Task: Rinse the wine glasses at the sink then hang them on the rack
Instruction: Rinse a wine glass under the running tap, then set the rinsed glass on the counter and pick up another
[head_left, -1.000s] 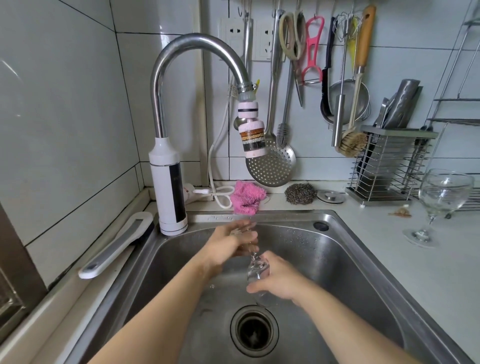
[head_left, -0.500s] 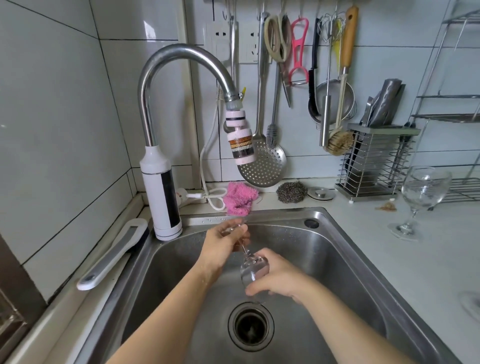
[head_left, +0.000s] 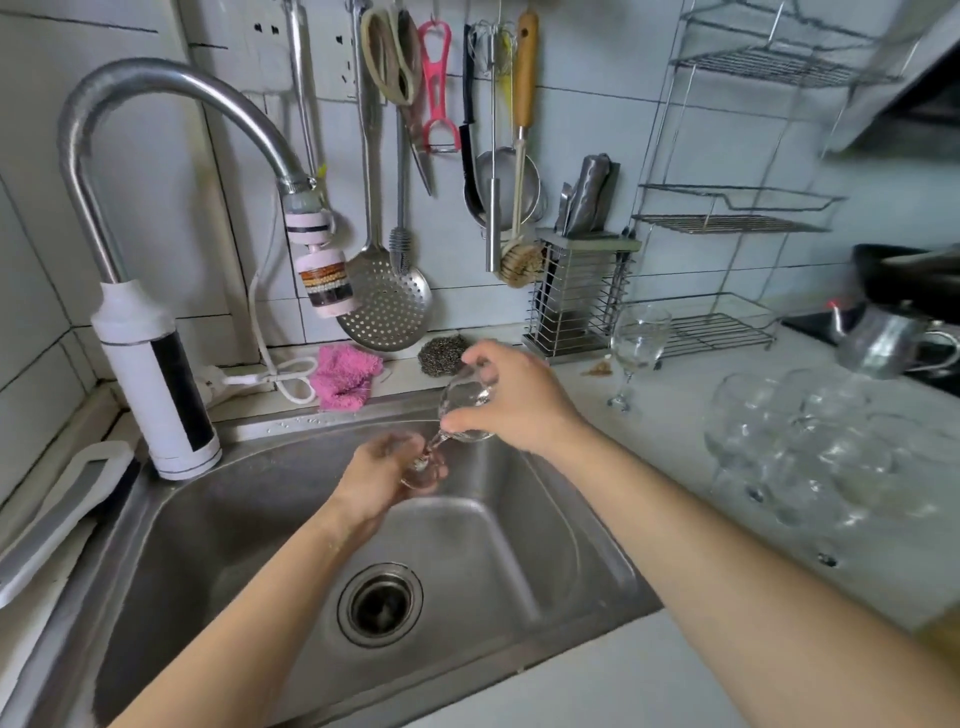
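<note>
A second ago we had the wine glass low over the drain, foot up in the left hand and bowl down in the right, just below the tap's outlet. Now the wine glass (head_left: 465, 410) sits higher and further right, over the back corner of the sink (head_left: 218, 519), and it is tipped the other way, with the bowl up and the foot down. Our right hand (head_left: 524, 410) curls its fingers round the bowl. Our left hand (head_left: 382, 470) pinches the stem and foot lower down, closer to us. The glass is out from under the tap (head_left: 171, 83), and we see no water running. We judge this rinse finished and the carry toward the rack (head_left: 727, 223) beginning. Our view has swung right too, bringing in a lone glass (head_left: 636, 345) standing upright on the counter (head_left: 685, 395) and a blurred huddle of glasses (head_left: 795, 447) nearer us. Whether those are rinsed we cannot tell.
</note>
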